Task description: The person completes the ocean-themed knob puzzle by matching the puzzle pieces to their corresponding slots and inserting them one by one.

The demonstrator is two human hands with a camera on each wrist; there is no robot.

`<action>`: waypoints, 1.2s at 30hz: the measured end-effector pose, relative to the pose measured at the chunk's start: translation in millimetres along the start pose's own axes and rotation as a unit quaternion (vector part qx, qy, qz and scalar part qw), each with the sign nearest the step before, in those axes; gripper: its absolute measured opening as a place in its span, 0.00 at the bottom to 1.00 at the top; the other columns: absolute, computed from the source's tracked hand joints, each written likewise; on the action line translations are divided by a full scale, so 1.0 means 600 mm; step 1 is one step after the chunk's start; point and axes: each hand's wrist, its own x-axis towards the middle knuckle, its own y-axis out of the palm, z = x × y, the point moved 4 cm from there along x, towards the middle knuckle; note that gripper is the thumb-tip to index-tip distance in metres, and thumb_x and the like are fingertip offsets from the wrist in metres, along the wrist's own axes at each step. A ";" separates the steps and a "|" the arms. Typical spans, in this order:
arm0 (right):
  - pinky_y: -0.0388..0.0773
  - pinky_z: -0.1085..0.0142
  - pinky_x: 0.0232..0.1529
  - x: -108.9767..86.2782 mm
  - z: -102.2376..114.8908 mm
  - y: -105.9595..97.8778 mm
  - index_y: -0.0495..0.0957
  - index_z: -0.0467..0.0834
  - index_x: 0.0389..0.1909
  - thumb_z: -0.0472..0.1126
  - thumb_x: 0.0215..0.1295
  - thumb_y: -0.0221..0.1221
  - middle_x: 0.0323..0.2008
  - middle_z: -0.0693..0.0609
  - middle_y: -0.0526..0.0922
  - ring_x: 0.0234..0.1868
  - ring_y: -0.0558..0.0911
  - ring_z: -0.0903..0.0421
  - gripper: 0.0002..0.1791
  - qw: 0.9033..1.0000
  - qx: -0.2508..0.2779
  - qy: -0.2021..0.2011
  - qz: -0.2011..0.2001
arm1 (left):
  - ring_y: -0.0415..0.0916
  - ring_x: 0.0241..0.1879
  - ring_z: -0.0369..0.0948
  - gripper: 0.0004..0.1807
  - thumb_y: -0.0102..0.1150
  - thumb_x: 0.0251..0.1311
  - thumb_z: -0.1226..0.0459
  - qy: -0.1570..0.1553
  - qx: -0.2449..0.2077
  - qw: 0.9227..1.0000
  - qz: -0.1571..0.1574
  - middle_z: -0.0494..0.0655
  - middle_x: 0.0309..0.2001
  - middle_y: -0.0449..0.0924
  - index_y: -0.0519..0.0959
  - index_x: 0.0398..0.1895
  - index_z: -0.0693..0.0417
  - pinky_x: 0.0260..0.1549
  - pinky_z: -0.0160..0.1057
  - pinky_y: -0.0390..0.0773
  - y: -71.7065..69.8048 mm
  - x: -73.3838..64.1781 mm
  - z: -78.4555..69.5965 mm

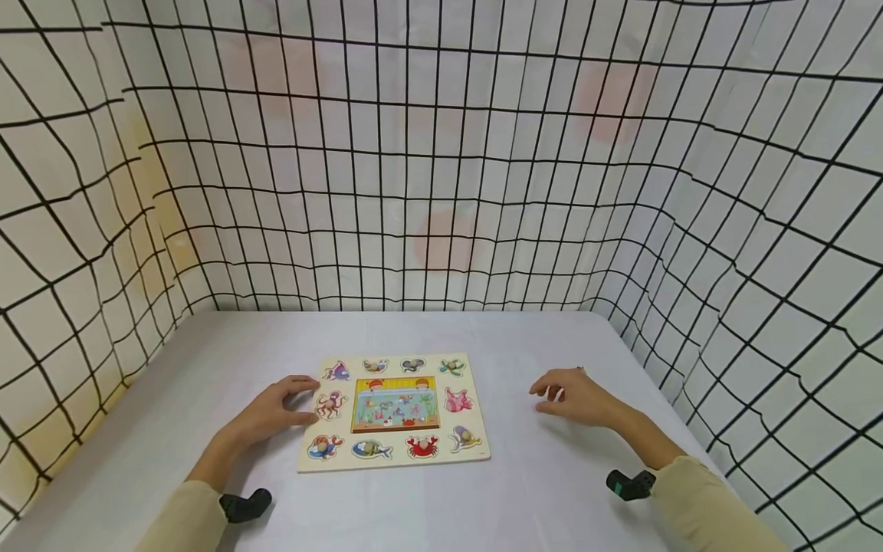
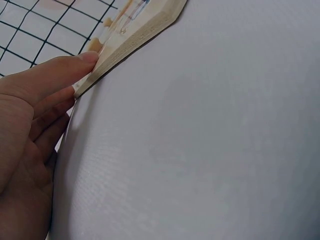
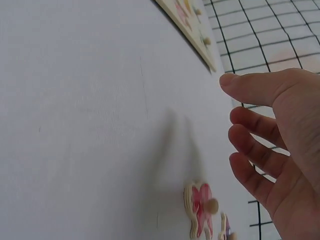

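A wooden peg puzzle board (image 1: 396,364) lies flat on the table, with an aquarium picture (image 1: 395,405) in its middle and sea animals around it. Several of these, such as the red crab (image 1: 422,446), carry small knobs. My left hand (image 1: 272,410) touches the board's left edge with thumb and fingertips; the left wrist view shows the thumb tip right at the edge, close to a wooden knob (image 2: 95,45). Over the table right of the board hovers my right hand (image 1: 576,396), fingers loosely bent and holding nothing. Below it in the right wrist view is a pink knobbed puzzle piece (image 3: 201,207).
Another knobbed piece (image 3: 226,229), partly cut off, stands beside the pink one. White cloth covers the table (image 1: 538,491). A black wire grid (image 1: 448,153) rises behind and along both sides. Each wrist wears a black camera (image 1: 246,506).
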 end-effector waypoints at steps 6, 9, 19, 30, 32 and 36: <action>0.81 0.67 0.34 -0.017 -0.029 -0.015 0.86 0.40 0.50 0.40 0.66 0.71 0.40 0.55 0.86 0.36 0.79 0.60 0.14 1.000 0.018 0.011 -0.008 | 0.55 0.74 0.67 0.38 0.77 0.57 0.55 0.001 0.002 1.000 0.000 0.65 0.71 0.67 0.76 0.68 0.62 0.70 0.70 0.53 0.000 0.000 0.000; 0.82 0.67 0.33 -0.023 -0.042 -0.020 0.85 0.39 0.50 0.39 0.66 0.70 0.38 0.56 0.84 0.35 0.80 0.60 0.14 1.000 0.021 0.017 -0.011 | 0.55 0.74 0.67 0.38 0.77 0.57 0.56 0.001 0.002 1.000 0.002 0.65 0.71 0.67 0.76 0.68 0.62 0.69 0.70 0.54 -0.001 0.000 0.002; 0.80 0.67 0.29 -0.049 -0.083 -0.034 0.85 0.40 0.46 0.35 0.68 0.67 0.36 0.57 0.83 0.35 0.79 0.60 0.08 0.999 -0.001 0.030 -0.038 | 0.54 0.74 0.67 0.39 0.77 0.56 0.55 -0.011 0.003 1.000 0.004 0.64 0.71 0.66 0.75 0.69 0.61 0.70 0.70 0.53 0.001 0.001 0.002; 0.79 0.67 0.33 -0.055 -0.123 -0.019 0.85 0.43 0.41 0.40 0.66 0.70 0.33 0.60 0.82 0.34 0.79 0.62 0.06 0.997 -0.006 0.067 -0.040 | 0.53 0.74 0.67 0.39 0.77 0.57 0.53 -0.004 0.005 1.000 0.007 0.65 0.72 0.65 0.75 0.69 0.61 0.70 0.70 0.53 0.001 0.004 -0.001; 0.79 0.67 0.34 -0.053 -0.125 -0.016 0.85 0.45 0.39 0.41 0.66 0.70 0.32 0.61 0.82 0.34 0.78 0.61 0.06 0.996 -0.008 0.078 -0.042 | 0.53 0.75 0.66 0.39 0.77 0.57 0.54 -0.004 0.003 1.000 0.007 0.64 0.72 0.65 0.75 0.69 0.61 0.70 0.70 0.53 0.001 0.004 -0.001; 0.78 0.67 0.34 -0.048 -0.123 -0.012 0.86 0.47 0.37 0.43 0.66 0.71 0.32 0.61 0.83 0.34 0.78 0.59 0.05 0.994 -0.010 0.095 -0.047 | 0.53 0.75 0.66 0.39 0.77 0.57 0.54 -0.007 0.003 1.000 0.006 0.64 0.72 0.65 0.75 0.69 0.61 0.70 0.70 0.53 -0.001 0.003 0.000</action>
